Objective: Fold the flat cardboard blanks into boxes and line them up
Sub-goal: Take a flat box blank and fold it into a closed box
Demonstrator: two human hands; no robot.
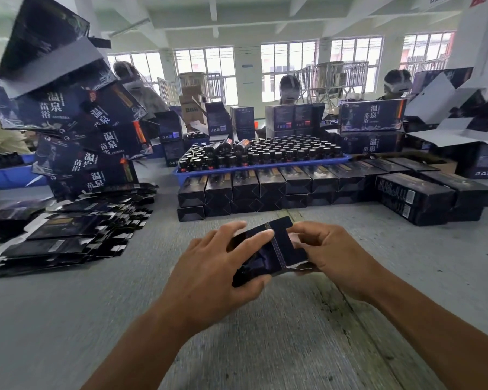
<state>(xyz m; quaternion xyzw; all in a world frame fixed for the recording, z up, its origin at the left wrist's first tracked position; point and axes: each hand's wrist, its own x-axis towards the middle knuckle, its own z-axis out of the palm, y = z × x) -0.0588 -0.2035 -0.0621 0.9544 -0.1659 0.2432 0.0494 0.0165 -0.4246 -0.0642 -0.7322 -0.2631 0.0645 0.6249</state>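
A person's two bare hands are holding a dark blue cardboard blank (268, 249) just above a grey table (68, 319), in the middle of the view, partly folded into box shape. The left hand (217, 268) is lying over the blank's left half with its fingers spread across the top face and the thumb curling under the near edge, gripping it. The right hand (327, 251) is gripping the blank's right end, fingers curled inward around an end flap; its fingertips are hidden behind the card, so exactly how they are pinching cannot be told.

Beyond the hands, a row of finished dark boxes (279, 190) is lying in a line across the table, stacked in layers, with more finished boxes (431, 198) lying at an angle at the row's right end. Behind the row, a blue tray (265, 166) is holding many small dark bottles (279, 150) with round caps. To the left, a loose heap of flat blanks (68, 235) is spreading over the table. Above that heap, a leaning tower of large dark cartons (90, 130) with white Chinese lettering is rising toward the upper left corner. Other workers are sitting at the far side, in front of a wall of bright windows (290, 68)
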